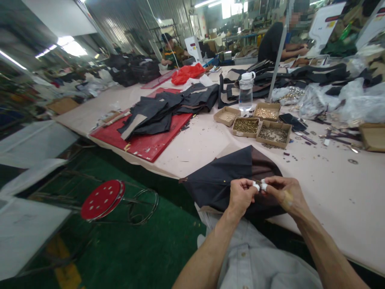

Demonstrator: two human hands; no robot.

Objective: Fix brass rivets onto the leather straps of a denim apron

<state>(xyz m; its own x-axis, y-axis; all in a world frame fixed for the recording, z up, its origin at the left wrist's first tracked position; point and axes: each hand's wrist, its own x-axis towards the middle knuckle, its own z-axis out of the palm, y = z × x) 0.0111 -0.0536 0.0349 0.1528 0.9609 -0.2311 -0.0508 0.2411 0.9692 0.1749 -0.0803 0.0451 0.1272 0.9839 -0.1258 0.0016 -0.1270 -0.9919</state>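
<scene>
My left hand (240,196) and my right hand (284,192) meet fingertip to fingertip over a dark navy fabric piece (222,176) with a brown panel that hangs over the table's near edge. Both hands pinch the fabric at the same small spot; white tape wraps the fingertips. Whatever tiny part sits between the fingers is too small to tell.
Several cardboard trays of small metal rivets (246,126) stand beyond the fabric beside a clear water bottle (246,91). A red mat (144,140) with dark fabric pieces lies to the left. A red stool (102,199) stands on the green floor. Other people sit at the far end.
</scene>
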